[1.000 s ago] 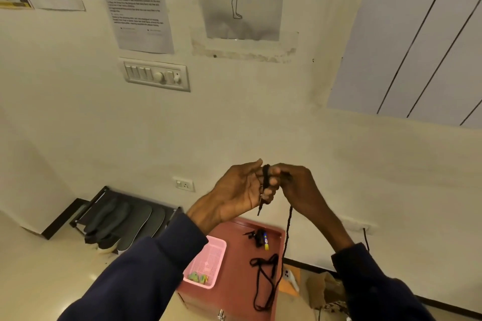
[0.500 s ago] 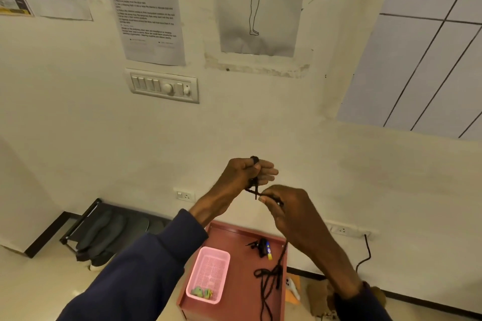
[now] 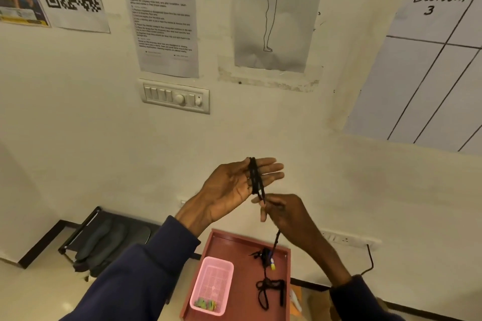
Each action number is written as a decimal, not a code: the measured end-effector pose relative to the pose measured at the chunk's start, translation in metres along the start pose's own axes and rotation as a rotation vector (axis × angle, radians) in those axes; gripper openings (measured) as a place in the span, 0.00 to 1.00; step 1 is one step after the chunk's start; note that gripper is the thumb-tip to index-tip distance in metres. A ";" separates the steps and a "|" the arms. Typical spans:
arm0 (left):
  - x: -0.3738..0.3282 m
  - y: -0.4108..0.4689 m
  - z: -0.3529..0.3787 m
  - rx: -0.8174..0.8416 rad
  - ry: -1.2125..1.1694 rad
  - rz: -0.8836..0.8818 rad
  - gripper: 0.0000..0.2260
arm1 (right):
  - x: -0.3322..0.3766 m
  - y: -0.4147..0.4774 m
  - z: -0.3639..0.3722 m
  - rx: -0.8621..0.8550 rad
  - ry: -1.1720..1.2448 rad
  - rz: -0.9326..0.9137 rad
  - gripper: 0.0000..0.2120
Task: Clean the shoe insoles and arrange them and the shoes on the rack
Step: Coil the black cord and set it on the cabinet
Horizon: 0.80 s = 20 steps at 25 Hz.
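Guess I'm coiling the black shoelace (image 3: 254,177) round my flat-open left hand (image 3: 229,190), right hand (image 3: 287,213) pinching it; next wrap needs steady tension.

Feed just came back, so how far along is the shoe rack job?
Done, apparently: insoles lie on the rack. In hand: a lace is wound round the straight fingers of the left hand while the right hand pinches its tail. Left: a second lace lies loose on the table, and no shoes show clearly on the rack.
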State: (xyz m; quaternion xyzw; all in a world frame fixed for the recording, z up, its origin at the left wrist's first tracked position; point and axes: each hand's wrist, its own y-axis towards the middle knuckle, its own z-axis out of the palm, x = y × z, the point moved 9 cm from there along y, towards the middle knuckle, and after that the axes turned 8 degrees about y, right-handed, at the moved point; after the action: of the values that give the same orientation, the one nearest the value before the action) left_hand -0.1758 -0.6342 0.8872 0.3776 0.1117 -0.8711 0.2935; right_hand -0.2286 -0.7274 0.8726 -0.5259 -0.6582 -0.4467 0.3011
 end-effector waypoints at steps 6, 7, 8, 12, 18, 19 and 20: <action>-0.013 -0.003 -0.027 -0.252 0.589 0.133 0.28 | 0.053 -0.015 0.011 0.095 -0.309 -0.104 0.10; -0.007 -0.006 -0.026 -0.282 0.630 0.076 0.25 | 0.065 -0.009 0.001 0.056 -0.416 -0.148 0.08; 0.002 -0.010 -0.020 -0.281 0.638 0.004 0.24 | 0.075 -0.004 -0.008 0.030 -0.504 -0.189 0.06; 0.032 -0.018 0.015 -0.084 0.591 -0.213 0.43 | 0.089 0.020 -0.033 0.018 -0.602 -0.315 0.04; 0.020 -0.025 0.041 0.021 0.070 -0.095 0.33 | 0.038 0.010 -0.046 -0.059 -0.121 -0.128 0.18; 0.014 -0.025 0.046 0.045 -0.018 -0.058 0.32 | 0.030 0.000 -0.038 -0.042 -0.071 -0.067 0.20; 0.008 -0.022 0.048 0.051 -0.093 -0.018 0.31 | 0.026 -0.012 -0.027 -0.014 -0.018 -0.022 0.18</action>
State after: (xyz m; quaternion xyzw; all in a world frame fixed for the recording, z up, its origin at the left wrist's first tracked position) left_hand -0.2217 -0.6404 0.9139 0.3432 0.0792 -0.8927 0.2810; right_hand -0.2490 -0.7412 0.9033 -0.5249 -0.6633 -0.4498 0.2866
